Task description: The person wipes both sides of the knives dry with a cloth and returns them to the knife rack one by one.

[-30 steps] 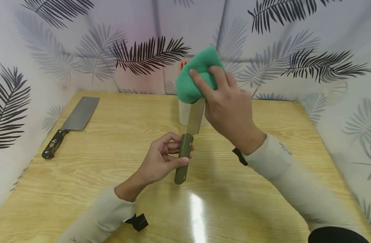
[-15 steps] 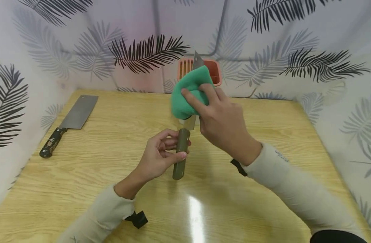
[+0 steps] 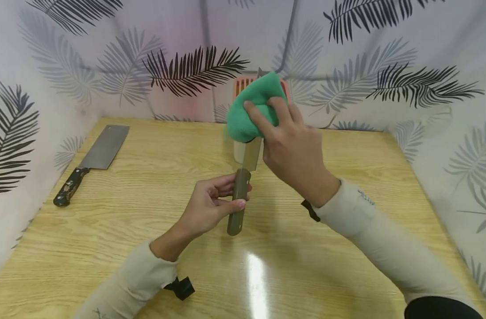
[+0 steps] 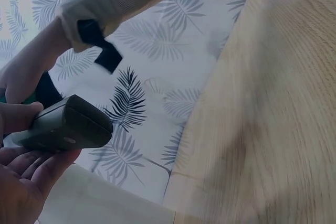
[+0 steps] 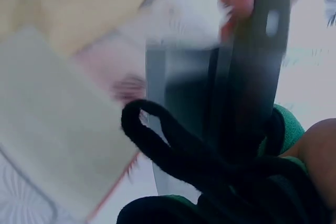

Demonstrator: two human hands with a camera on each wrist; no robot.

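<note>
My left hand (image 3: 207,201) grips the olive-green handle (image 3: 240,190) of a kitchen knife (image 3: 252,156), which it holds tilted above the table, blade pointing away. My right hand (image 3: 295,148) pinches a green cloth (image 3: 252,113) folded around the blade. Only the lower blade and a bit of the tip show past the cloth. In the right wrist view the cloth's dark side (image 5: 210,169) has a loop and lies against the blade. The left wrist view shows the handle's butt end (image 4: 86,124) between thumb and fingers.
A cleaver (image 3: 105,148) with a black patterned handle lies at the table's left. Behind the knife stands a white holder (image 3: 239,153) with a slotted orange-pink top, partly hidden by the cloth. Leaf-patterned curtain (image 3: 187,26) surrounds the wooden table (image 3: 155,155) at the back and sides.
The right hand with the cloth has slid down the blade toward the handle, then back up toward the tip. The left hand keeps its grip on the handle, shifting only slightly.
</note>
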